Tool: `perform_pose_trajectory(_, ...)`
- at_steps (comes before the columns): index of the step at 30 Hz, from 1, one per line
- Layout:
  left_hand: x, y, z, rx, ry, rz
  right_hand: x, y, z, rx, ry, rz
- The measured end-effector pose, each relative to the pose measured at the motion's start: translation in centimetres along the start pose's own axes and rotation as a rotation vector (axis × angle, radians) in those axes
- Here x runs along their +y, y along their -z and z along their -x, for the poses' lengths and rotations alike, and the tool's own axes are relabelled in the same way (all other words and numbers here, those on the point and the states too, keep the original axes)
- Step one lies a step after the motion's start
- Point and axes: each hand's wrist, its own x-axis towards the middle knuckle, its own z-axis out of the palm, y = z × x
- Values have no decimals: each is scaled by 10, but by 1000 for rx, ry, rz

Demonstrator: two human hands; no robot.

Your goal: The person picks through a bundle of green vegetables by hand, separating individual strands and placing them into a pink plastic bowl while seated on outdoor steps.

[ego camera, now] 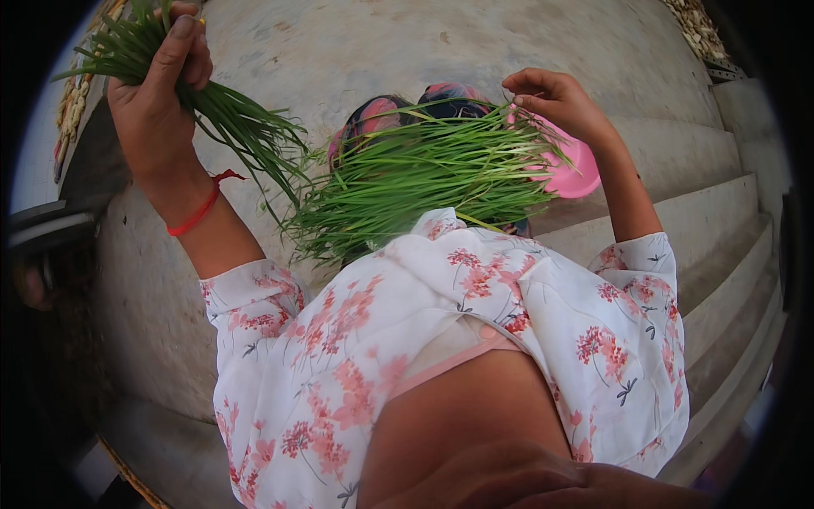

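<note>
My left hand (168,70), raised at the upper left with a red cord round its wrist, is closed round a bundle of long green chive-like leaves (245,124). The cut ends fan out above the thumb and the long tips droop towards my lap. A larger loose heap of the same leaves (420,172) lies across my lap, pale ends to the right. My right hand (559,102) is over those pale ends, thumb and fingertips close together. Whether a thin stem is pinched there is too small to tell. Partly under the heap's right end is a pink plastic basin (575,168).
Below my knees (455,95), in patterned cloth, spreads a concrete floor (356,38). Concrete steps (687,216) run along the right side. Pale dried plant matter (696,25) is heaped at the upper right. A dark ledge (95,153) borders the left.
</note>
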Motion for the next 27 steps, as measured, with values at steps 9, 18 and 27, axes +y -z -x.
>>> perform_pose_trajectory(9, 0, -11, 1, -63, 37, 16, 16, -3, 11, -48, 194, 296)
perform_pose_trajectory(18, 3, -7, 4, -78, 41, 29, 17, 3, 15, -173, -83, 377)
perform_pose_trajectory(27, 5, -4, 5, -45, 36, -1, 4, 10, 7, 2, 127, -5)
